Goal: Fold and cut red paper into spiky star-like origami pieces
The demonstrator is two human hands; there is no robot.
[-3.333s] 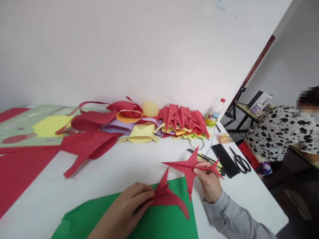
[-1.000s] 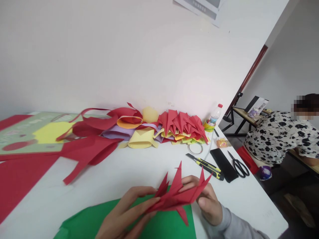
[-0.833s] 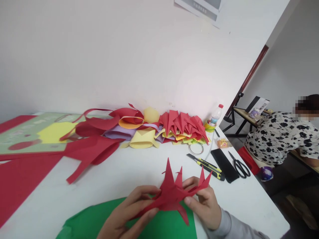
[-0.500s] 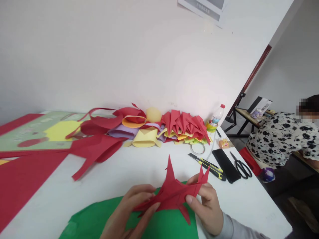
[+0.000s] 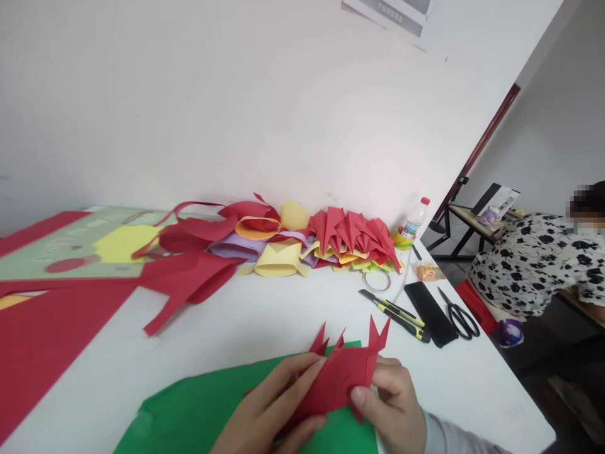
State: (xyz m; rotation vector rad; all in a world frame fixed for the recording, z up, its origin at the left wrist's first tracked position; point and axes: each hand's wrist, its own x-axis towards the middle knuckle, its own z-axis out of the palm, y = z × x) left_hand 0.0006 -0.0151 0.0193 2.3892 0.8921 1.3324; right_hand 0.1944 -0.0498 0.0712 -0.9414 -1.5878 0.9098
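A folded red paper piece (image 5: 338, 378) with several pointed tips is held between both my hands above a green paper sheet (image 5: 189, 410). My left hand (image 5: 274, 403) grips its left side, fingers over the front and thumb below. On the right edge, my right hand (image 5: 397, 403) pinches the paper, thumb in front and fingers behind. Two sharp points stick up beside the right hand, and smaller ones rise above the left fingers. Part of the paper is hidden behind the left hand.
Along the wall lie red folded papers (image 5: 350, 230), a yellow paper shape (image 5: 276, 260) and a bottle (image 5: 412, 224). To the right are a tape roll (image 5: 377, 280), a utility knife (image 5: 397, 315), a black phone-like slab (image 5: 431, 315) and scissors (image 5: 460, 318). A person (image 5: 529, 261) bends nearby.
The left hand has shifted right and up over the red paper. The tall point that stood up on the left is now lowered, and the paper looks more turned and compact.
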